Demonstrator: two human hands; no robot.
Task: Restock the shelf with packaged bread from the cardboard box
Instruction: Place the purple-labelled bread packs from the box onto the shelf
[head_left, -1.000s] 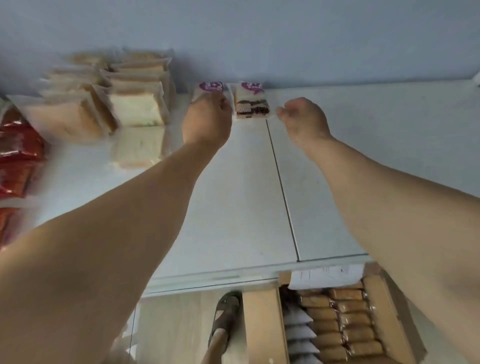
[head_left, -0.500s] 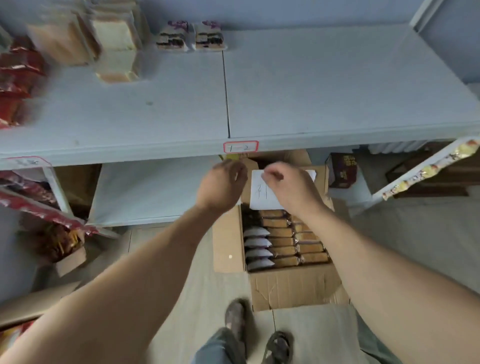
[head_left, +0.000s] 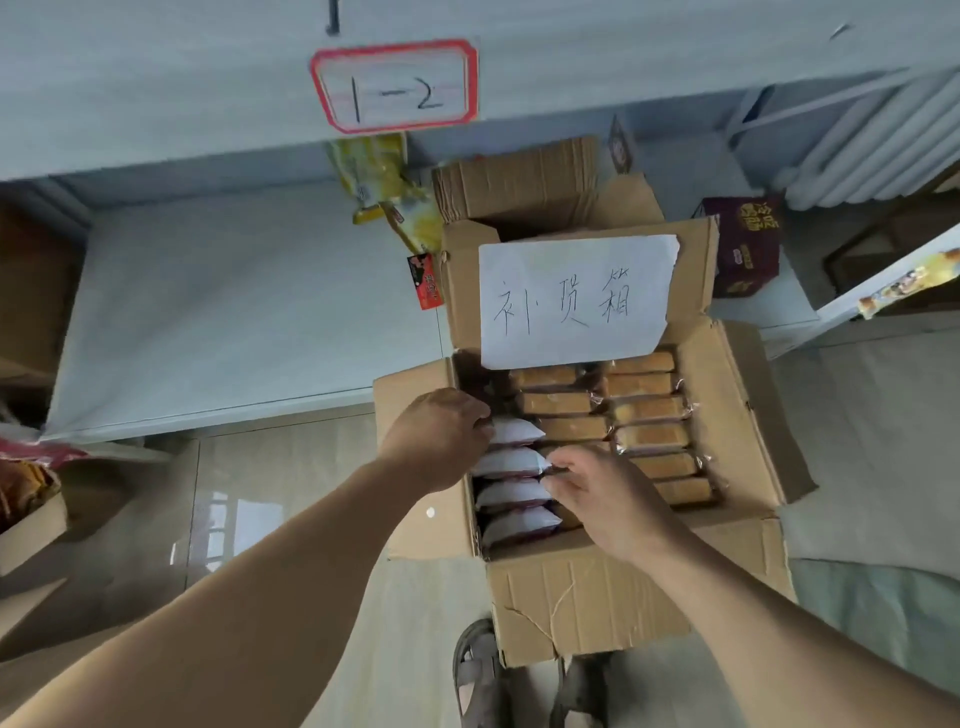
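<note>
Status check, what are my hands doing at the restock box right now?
Left hand gripping top white packet. Right hand pinching second packet. Cardboard box open, nothing blocking.

Shop stockroom, numbered shelf label (head_left: 394, 85) (1-2), restock carton (head_left: 613, 597)

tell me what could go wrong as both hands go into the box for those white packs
1. The left hand and right hand each pinch a different white pack by a thin wrapper edge; that grip may slip or tear.
2. The packs stand tightly in a row, so pulling one could drag its neighbours out of the cardboard box.
3. The shelf edge hangs right above the box, so a quick lift might knock hands or packs on it.
</note>
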